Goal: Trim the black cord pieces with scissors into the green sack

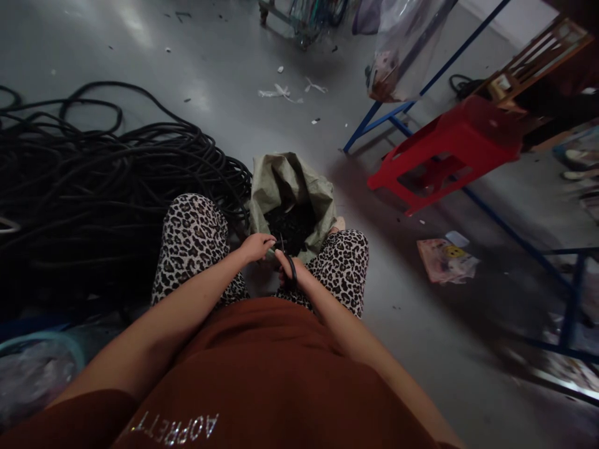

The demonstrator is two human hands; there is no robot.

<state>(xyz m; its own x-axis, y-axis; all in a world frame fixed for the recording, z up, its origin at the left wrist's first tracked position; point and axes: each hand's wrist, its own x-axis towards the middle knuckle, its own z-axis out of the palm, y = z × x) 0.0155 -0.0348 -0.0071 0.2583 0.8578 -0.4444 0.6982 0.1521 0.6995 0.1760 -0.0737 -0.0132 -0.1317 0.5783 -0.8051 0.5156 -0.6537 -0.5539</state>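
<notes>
Seated, hands together over the lap. Left hand (256, 246) pinches a short black cable piece (281, 244); right hand (292, 271) is closed through the loops of black scissors (289, 265), blades towards the left hand. Cable lies crosswise between them. Open sack (285, 181) of black scraps just ahead, between the knees; cable heap (107, 181) left. Shirt lettering, inverted, unclear.

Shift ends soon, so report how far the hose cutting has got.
Done: the sack between the knees already holds dark cut pieces. In hand: the right hand grips black-handled scissors, and the left hand pinches something small at the blades. Left: a large heap of black hose lies on the floor beside the left leg.
</notes>
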